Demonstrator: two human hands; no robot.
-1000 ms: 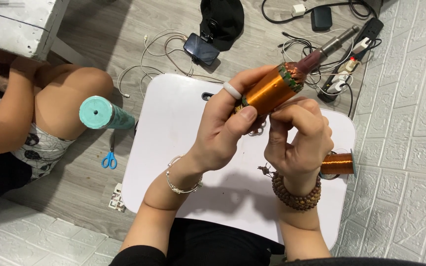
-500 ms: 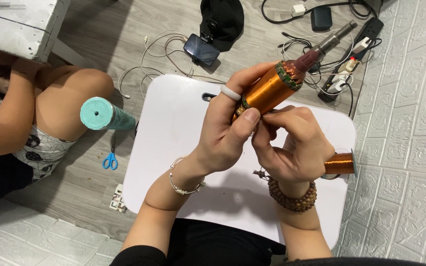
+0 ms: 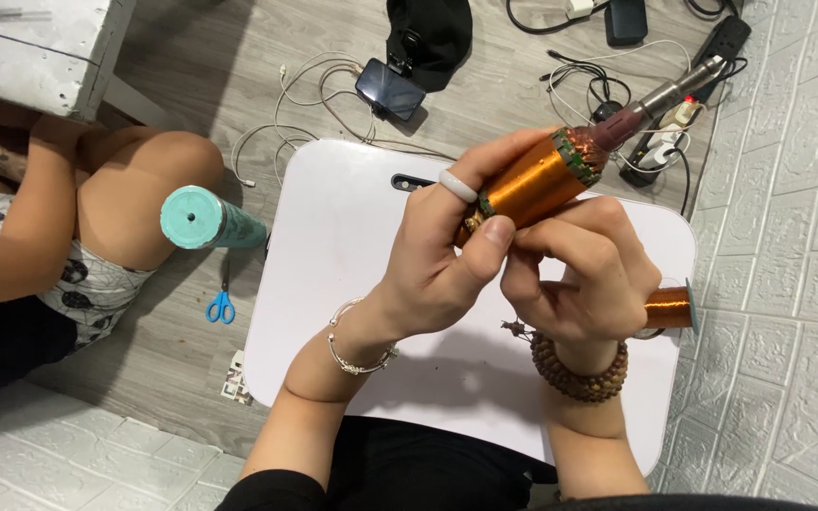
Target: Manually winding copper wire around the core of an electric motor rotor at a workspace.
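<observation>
My left hand [image 3: 447, 255], with a white ring and a thin bracelet, is wrapped around a motor rotor [image 3: 546, 175] wound in copper wire, its metal shaft pointing up and right. My right hand [image 3: 584, 279], a wooden bead bracelet at the wrist, pinches at the rotor's lower end beside my left thumb. Both hands hover over a small white lap table [image 3: 352, 237]. A spool of copper wire [image 3: 669, 308] lies on the table just right of my right hand.
Another person sits at the left, knee [image 3: 144, 189] raised, beside a teal tube [image 3: 205, 220]. Blue scissors [image 3: 222, 305] lie on the grey floor. A phone [image 3: 390, 90], black cap [image 3: 433, 33], cables and a power strip [image 3: 660, 142] lie beyond the table.
My right hand's fingers have shifted slightly lower and left on the rotor's end. The rotor stays held at about the same tilt.
</observation>
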